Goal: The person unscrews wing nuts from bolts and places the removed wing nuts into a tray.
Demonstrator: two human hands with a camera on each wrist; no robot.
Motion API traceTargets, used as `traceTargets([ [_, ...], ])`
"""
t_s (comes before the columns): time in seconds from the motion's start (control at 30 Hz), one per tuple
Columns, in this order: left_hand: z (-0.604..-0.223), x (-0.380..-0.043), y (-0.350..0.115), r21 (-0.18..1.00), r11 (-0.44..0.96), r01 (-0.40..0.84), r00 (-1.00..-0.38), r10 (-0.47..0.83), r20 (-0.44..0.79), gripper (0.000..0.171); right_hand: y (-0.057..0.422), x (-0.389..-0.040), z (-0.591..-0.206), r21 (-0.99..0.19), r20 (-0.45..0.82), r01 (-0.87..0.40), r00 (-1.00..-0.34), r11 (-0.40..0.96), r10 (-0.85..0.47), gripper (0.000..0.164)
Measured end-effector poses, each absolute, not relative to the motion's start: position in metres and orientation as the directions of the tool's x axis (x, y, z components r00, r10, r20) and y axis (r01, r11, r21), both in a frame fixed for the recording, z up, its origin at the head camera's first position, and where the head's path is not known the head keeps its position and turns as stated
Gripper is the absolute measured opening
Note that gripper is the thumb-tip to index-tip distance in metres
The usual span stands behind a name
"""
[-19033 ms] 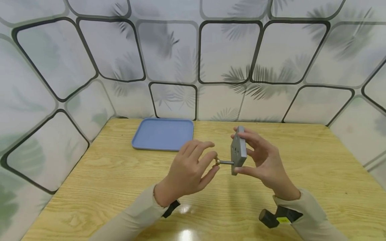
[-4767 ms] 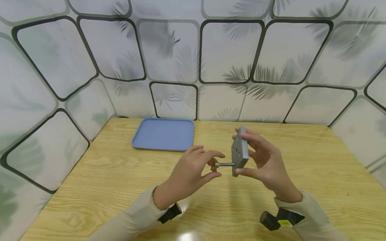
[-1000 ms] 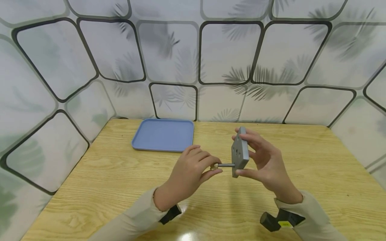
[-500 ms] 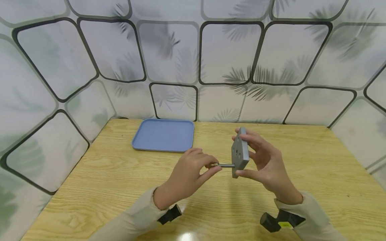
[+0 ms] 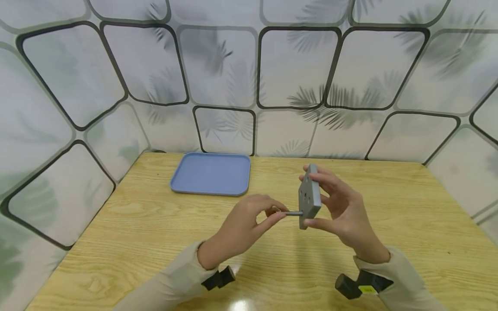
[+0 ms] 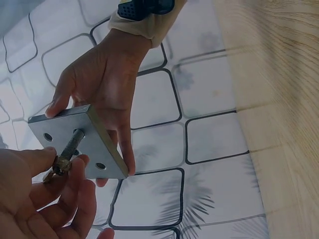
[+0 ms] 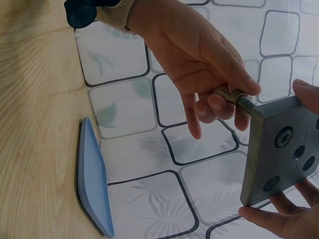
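Note:
My right hand (image 5: pixel 344 211) holds a grey square metal plate (image 5: pixel 310 196) on edge above the table, thumb below and fingers at the top and behind. A threaded bolt (image 5: pixel 294 213) sticks out of the plate's left face near a lower corner. On the bolt's free end sits a brass-coloured wing nut (image 6: pixel 61 165), apart from the plate. My left hand (image 5: pixel 243 226) pinches this nut between thumb and curled fingers, which partly cover it. In the right wrist view, a round socket head (image 7: pixel 283 137) sits in the plate's other face beside several holes.
A blue tray (image 5: pixel 210 192) lies at the back left of the wooden table (image 5: pixel 155 242). Patterned panels (image 5: pixel 295 69) rise behind the table and at both sides.
My left fingers were spread around the nut 4.8 s ago and now pinch it. Over the last second they curl and shift over it. The right hand and plate stay nearly still.

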State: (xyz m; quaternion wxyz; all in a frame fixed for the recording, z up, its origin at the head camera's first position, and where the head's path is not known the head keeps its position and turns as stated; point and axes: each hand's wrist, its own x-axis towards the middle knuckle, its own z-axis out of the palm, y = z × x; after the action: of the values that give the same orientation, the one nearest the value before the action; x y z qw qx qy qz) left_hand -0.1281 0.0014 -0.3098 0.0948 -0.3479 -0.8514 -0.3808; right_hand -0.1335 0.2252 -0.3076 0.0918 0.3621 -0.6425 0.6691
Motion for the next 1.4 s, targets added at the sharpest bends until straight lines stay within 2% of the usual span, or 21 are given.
traceTargets([
  [0.13,-0.3081,-0.1284,0.0013,0.554,0.474,0.684,-0.723,0.537,0.434,0.029,0.2252,-0.1334,-0.3072,-0.804,0.587,-0.578,-0.736,-0.14,-0.337,0.074],
  [0.3,-0.3085,-0.1281,0.002,0.434,0.51,0.743,-0.669,0.562,0.486,0.038,0.2255,-0.1339,-0.3074,-0.807,0.584,-0.573,-0.74,-0.141,-0.333,0.074],
  [0.43,-0.3099,-0.1268,0.003,0.282,0.551,0.785,-0.599,0.56,0.572,0.033,0.2252,-0.1344,-0.3079,-0.801,0.593,-0.579,-0.731,-0.153,-0.338,0.074],
  [0.53,-0.3117,-0.1263,0.0032,0.123,0.604,0.788,-0.53,0.562,0.635,0.031,0.225,-0.134,-0.3075,-0.799,0.596,-0.582,-0.728,-0.153,-0.339,0.074],
  [0.67,-0.3136,-0.1266,0.0027,-0.086,0.677,0.73,-0.453,0.575,0.682,0.037,0.2251,-0.1336,-0.3067,-0.801,0.591,-0.581,-0.733,-0.142,-0.335,0.074],
  [0.87,-0.3142,-0.1265,0.0029,-0.275,0.717,0.64,-0.381,0.607,0.697,0.044,0.2255,-0.1332,-0.3057,-0.808,0.582,-0.575,-0.741,-0.131,-0.335,0.075],
  [1.03,-0.3131,-0.126,0.0032,-0.344,0.721,0.601,-0.35,0.624,0.699,0.034,0.2257,-0.1333,-0.3059,-0.807,0.584,-0.575,-0.741,-0.136,-0.333,0.075],
  [1.2,-0.313,-0.1255,0.003,-0.343,0.719,0.605,-0.339,0.621,0.707,0.023,0.2257,-0.1337,-0.3068,-0.8,0.595,-0.58,-0.729,-0.157,-0.339,0.074],
  [1.4,-0.3121,-0.1253,0.0029,-0.308,0.717,0.625,-0.356,0.613,0.705,0.02,0.2253,-0.1334,-0.3064,-0.798,0.598,-0.579,-0.727,-0.165,-0.337,0.073],
])
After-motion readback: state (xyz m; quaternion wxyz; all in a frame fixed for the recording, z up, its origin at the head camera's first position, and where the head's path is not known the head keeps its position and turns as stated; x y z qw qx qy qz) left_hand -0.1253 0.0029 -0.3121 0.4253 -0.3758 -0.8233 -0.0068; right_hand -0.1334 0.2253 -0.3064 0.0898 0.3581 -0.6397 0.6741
